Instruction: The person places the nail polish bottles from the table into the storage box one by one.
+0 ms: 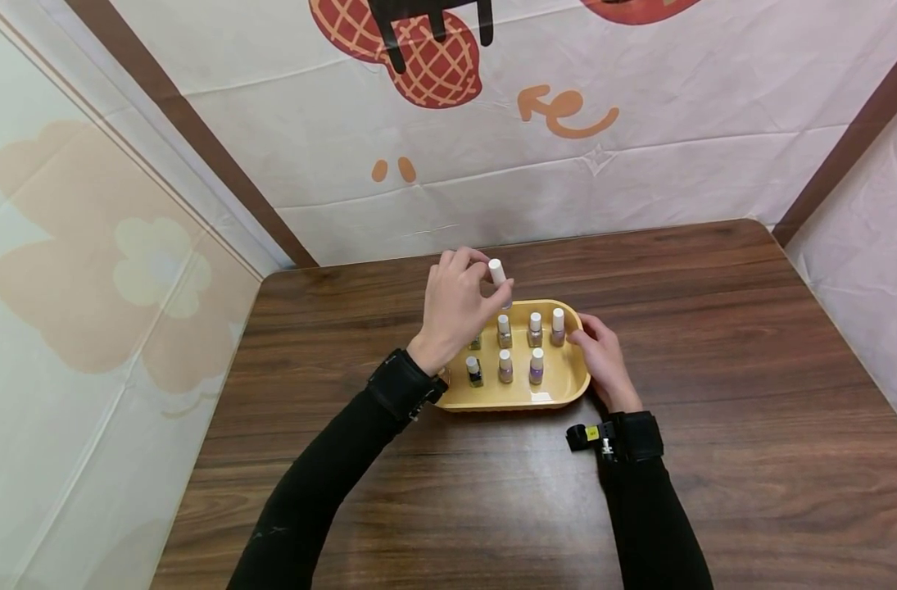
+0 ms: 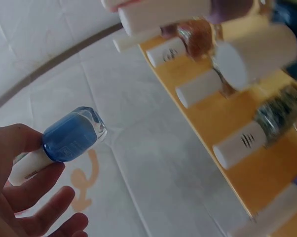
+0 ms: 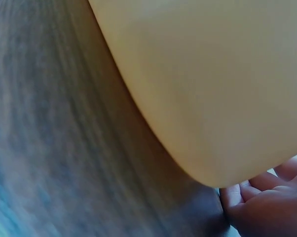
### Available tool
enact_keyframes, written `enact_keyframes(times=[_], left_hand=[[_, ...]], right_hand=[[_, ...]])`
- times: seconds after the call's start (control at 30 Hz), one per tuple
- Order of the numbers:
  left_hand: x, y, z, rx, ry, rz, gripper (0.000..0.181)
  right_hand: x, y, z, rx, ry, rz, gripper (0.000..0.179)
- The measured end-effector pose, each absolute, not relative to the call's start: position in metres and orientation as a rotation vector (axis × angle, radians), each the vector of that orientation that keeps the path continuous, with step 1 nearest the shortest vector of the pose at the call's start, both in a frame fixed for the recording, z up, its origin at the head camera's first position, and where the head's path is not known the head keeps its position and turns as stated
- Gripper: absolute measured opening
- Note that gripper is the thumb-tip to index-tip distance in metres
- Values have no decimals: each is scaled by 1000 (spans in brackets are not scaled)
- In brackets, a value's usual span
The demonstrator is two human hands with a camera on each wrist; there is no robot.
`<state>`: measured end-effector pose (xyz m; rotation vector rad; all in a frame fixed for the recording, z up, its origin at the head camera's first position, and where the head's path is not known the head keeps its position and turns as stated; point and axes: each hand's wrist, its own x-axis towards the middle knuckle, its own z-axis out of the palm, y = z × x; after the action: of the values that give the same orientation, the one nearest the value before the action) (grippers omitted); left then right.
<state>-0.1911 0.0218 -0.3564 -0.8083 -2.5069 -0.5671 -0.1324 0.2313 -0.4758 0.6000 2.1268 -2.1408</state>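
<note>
My left hand (image 1: 451,305) is raised over the back of a yellow tray (image 1: 568,375), pinching a nail polish bottle (image 1: 496,272) between thumb and fingers. In the left wrist view this nail polish bottle (image 2: 69,137) is blue, and the fingers hold it around its white cap. My right hand (image 1: 603,358) grips the tray's right end, thumb at the rim; the right wrist view shows its curled fingers (image 3: 259,190) against the tray's rounded corner. Several white-capped nail polish bottles stand upright in rows in the tray, among them a purple one (image 1: 536,369) and a dark one (image 1: 474,373). My left forearm hides the tray's left end.
The tray rests on a brown wood-grain table (image 1: 713,393). A printed cloth (image 1: 492,192) hangs behind the table's back edge, and another panel (image 1: 109,328) stands along the left side. Black straps with cameras sit on both wrists.
</note>
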Motion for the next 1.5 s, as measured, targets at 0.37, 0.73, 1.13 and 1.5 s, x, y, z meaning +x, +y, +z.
enact_keyframes(times=[0.37,0.73,1.13,1.5], left_hand=[[-173,44,-357,-870,-2524,-591,27],[-158,59,-366,-919,-2530,-592,25],[-147,69,-385,-938,-2572,-588,27],[-141,76,-400,-954,-2660,-495,27]], right_hand=[[-134,234,-477,593,2110,-2129,49],[-134,235,-478,554,2125,-2158,49],[-134,236,-477,562,2104,-2150,48],[-134,237,-480,546,2075,-2196,49]])
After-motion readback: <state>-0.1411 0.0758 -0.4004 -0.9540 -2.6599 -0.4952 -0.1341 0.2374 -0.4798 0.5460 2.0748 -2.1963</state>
